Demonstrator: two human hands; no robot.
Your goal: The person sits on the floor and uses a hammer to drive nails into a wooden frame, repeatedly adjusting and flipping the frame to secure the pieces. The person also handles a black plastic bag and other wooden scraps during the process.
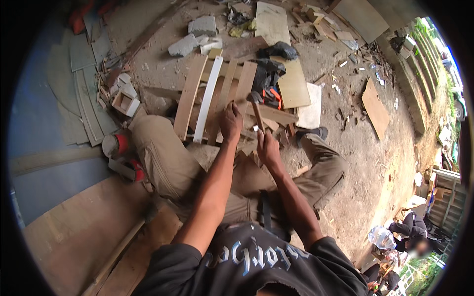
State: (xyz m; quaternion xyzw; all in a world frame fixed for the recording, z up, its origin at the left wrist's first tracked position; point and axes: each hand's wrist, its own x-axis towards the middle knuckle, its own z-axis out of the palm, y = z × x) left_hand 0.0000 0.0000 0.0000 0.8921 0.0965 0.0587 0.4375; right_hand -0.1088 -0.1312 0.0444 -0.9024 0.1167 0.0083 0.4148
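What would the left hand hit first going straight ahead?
Probably the rightmost board in the slatted row, just past the left hand. Depth is unclear; they may already be touching.

From here I see a wooden hammer handle (258, 117) in my right hand (268, 149), matt wooden slats (190, 98) to its left, glossy black plastic (268, 74) beyond.

Grey block (202, 25), black bag (269, 73), apparently a bottle (381, 238)
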